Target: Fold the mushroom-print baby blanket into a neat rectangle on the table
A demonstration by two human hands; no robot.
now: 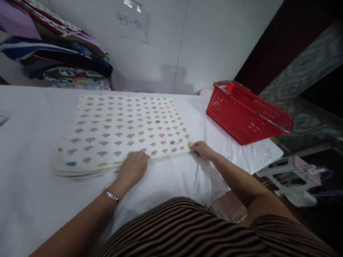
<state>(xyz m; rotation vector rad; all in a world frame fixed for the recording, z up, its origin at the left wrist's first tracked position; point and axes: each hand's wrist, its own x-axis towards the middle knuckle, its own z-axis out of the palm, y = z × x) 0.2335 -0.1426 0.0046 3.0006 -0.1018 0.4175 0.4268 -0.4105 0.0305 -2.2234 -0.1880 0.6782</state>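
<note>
A cream folded cloth (pixel 139 128) printed with grey mushrooms, and a few coloured ones, lies spread on the white-covered table. Its near edge shows several stacked layers, with a rounded fold at the near left. My left hand (pixel 133 167), with a metal bracelet at the wrist, is closed over the middle of that near edge; its fingers are bent on the top layer and the thumb is hidden. At the near right corner, beside a yellow mushroom, my right hand (pixel 202 150) pinches the cloth between thumb and fingers.
A red plastic basket (pixel 241 114) with metal handles stands at the table's right end. Piled folded fabrics (pixel 66 53) are at the back left. A paper sign (pixel 132 23) reading "45-50" hangs on the wall. A white plastic stool (pixel 284 175) is on the right below the table.
</note>
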